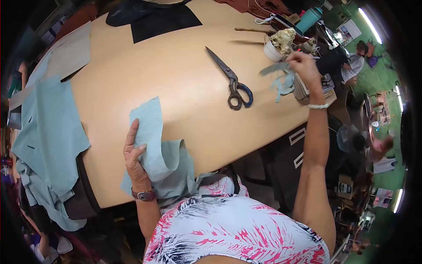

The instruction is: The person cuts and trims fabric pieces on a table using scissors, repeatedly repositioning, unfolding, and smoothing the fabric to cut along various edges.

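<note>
My left hand (136,158) grips a pale blue piece of soft material (151,125), leather or cloth, with the thumb on its face and the fingers along its edge. The piece curls over and hangs down onto my lap. At the table's right end, my right hand (305,70) is closed in a pinch on a thin blue-grey strip (274,68), slightly blurred. Just below it lie several narrow pale blue scraps (285,86). Large scissors (229,75) with dark blades and a blue-wrapped handle rest on the table between my hands, touched by neither.
More pale blue material (48,119) drapes over the left table edge, beside a grey sheet (68,50). A black sheet (165,22) lies at the back. A white tub (273,52), a brush-like stick (252,30) and a teal bottle (310,20) crowd the right end. Other people sit beyond.
</note>
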The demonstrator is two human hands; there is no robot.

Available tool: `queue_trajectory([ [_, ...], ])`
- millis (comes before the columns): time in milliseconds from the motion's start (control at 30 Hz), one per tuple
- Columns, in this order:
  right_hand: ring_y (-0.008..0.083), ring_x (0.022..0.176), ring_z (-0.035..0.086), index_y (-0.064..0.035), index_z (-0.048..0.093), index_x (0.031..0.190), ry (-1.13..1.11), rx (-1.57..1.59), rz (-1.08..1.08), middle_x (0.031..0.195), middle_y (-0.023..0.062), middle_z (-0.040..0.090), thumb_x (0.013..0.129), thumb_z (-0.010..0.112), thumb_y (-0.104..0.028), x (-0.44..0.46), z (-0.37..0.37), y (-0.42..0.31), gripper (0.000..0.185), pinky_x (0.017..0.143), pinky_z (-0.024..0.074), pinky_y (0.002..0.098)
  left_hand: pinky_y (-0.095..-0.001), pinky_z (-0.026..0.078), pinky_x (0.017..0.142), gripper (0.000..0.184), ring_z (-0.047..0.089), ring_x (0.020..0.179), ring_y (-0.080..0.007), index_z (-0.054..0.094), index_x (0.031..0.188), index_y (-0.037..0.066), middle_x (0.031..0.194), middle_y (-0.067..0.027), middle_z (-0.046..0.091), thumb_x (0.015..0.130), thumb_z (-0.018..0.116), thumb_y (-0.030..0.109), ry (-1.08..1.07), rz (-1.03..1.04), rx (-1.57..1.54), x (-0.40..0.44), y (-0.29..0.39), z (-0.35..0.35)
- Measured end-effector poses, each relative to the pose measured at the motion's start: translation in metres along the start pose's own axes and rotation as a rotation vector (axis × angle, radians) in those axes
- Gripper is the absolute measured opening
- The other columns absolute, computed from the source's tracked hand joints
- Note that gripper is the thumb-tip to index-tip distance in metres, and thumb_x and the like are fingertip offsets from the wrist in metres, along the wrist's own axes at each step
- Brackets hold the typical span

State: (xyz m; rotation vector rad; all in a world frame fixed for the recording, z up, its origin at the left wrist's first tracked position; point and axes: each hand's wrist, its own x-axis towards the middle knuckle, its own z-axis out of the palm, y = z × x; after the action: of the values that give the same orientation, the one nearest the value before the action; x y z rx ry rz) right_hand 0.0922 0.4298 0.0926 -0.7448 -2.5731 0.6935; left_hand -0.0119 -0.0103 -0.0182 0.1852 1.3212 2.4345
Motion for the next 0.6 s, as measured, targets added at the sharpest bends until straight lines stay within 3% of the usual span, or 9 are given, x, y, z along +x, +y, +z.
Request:
queue_trajectory([
  [67, 0.0127, 0.062, 0.059, -0.0003, 0.066, 0.079, 0.165, -0.128, 0.008, 0.066, 0.0089, 0.063, 0.071, 0.056, -0.005, 0.007, -0.029, 0.004, 0.014, 0.058, 0.0452, 0.0265, -0.0333, 0.030, 0.103, 0.068, 0.038, 0.121, -0.0265, 0.036, 0.129, -0.007, 0.132, -0.0193, 0.036, 0.062, 0.047, 0.004, -0.011, 0.000, 0.035, -0.001, 0.002, 0.003],
  [133, 0.0183, 0.066, 0.061, 0.0001, 0.066, 0.079, 0.224, -0.249, 0.043, 0.068, 0.0113, 0.063, 0.071, 0.054, -0.005, 0.010, -0.038, 0.005, 0.014, 0.063, 0.0463, 0.0297, -0.0327, 0.029, 0.102, 0.065, 0.040, 0.120, -0.0239, 0.039, 0.127, -0.006, 0.130, -0.0176, 0.041, 0.063, 0.050, 0.002, -0.046, 0.005, -0.016, 0.000, -0.001, 0.000],
  [167, 0.0193, 0.069, 0.062, -0.0002, 0.065, 0.083, 0.174, -0.300, -0.002, 0.072, 0.0124, 0.063, 0.072, 0.055, -0.006, 0.014, -0.037, 0.020, 0.016, 0.066, 0.0464, 0.0298, -0.0323, 0.029, 0.102, 0.064, 0.041, 0.120, -0.0226, 0.041, 0.126, -0.006, 0.129, -0.0167, 0.043, 0.063, 0.051, 0.001, -0.058, 0.010, -0.038, 0.001, -0.002, -0.002],
  [267, 0.0220, 0.081, 0.062, -0.0006, 0.061, 0.098, 0.046, -0.424, -0.194, 0.087, 0.0153, 0.063, 0.073, 0.058, -0.010, 0.019, -0.009, 0.039, 0.027, 0.074, 0.0461, 0.0303, -0.0312, 0.029, 0.101, 0.062, 0.041, 0.119, -0.0203, 0.042, 0.126, -0.005, 0.129, -0.0147, 0.044, 0.065, 0.053, -0.003, -0.033, 0.127, 0.286, 0.001, -0.001, -0.001],
  [333, 0.0234, 0.090, 0.060, -0.0007, 0.056, 0.111, 0.017, -0.491, -0.380, 0.101, 0.0168, 0.060, 0.074, 0.061, -0.015, -0.008, 0.023, -0.016, 0.039, 0.079, 0.0452, 0.0307, -0.0301, 0.030, 0.100, 0.059, 0.042, 0.118, -0.0177, 0.042, 0.126, -0.004, 0.129, -0.0125, 0.045, 0.069, 0.053, -0.006, -0.106, 0.070, 0.289, -0.001, 0.006, 0.009],
  [400, 0.0174, 0.105, 0.052, -0.0031, 0.043, 0.126, -0.339, -0.085, -0.307, 0.121, 0.0117, 0.050, 0.078, 0.065, -0.022, -0.031, 0.053, -0.077, 0.056, 0.084, 0.0422, 0.0284, -0.0298, 0.031, 0.100, 0.057, 0.043, 0.117, -0.0173, 0.043, 0.126, -0.003, 0.129, -0.0126, 0.045, 0.070, 0.053, -0.005, -0.230, 0.071, 0.410, -0.001, 0.013, 0.019],
  [467, 0.0155, 0.098, 0.054, -0.0017, 0.042, 0.126, -0.681, 0.470, -0.158, 0.117, 0.0125, 0.052, 0.079, 0.064, -0.025, -0.053, 0.082, -0.133, 0.057, 0.079, 0.0435, 0.0255, -0.0294, 0.031, 0.099, 0.055, 0.043, 0.116, -0.0171, 0.044, 0.126, -0.002, 0.127, -0.0122, 0.047, 0.072, 0.053, -0.006, -0.371, 0.116, 0.457, -0.003, 0.030, 0.042],
  [533, 0.0119, 0.091, 0.056, 0.0014, 0.048, 0.120, -0.789, 0.327, -0.343, 0.108, 0.0124, 0.057, 0.078, 0.066, -0.024, -0.057, 0.087, -0.178, 0.052, 0.076, 0.0451, 0.0233, -0.0289, 0.032, 0.098, 0.053, 0.045, 0.115, -0.0171, 0.045, 0.125, -0.001, 0.125, -0.0118, 0.048, 0.073, 0.054, -0.006, -0.405, 0.179, 0.371, -0.002, 0.042, 0.066],
  [600, 0.0093, 0.085, 0.057, 0.0032, 0.053, 0.113, -1.023, 0.713, -0.325, 0.097, 0.0074, 0.062, 0.077, 0.066, -0.020, -0.049, 0.083, -0.204, 0.045, 0.073, 0.0464, 0.0226, -0.0285, 0.034, 0.096, 0.051, 0.047, 0.113, -0.0172, 0.046, 0.123, -0.001, 0.123, -0.0117, 0.049, 0.073, 0.055, -0.006, -0.314, 0.263, 0.163, -0.001, 0.051, 0.082],
])
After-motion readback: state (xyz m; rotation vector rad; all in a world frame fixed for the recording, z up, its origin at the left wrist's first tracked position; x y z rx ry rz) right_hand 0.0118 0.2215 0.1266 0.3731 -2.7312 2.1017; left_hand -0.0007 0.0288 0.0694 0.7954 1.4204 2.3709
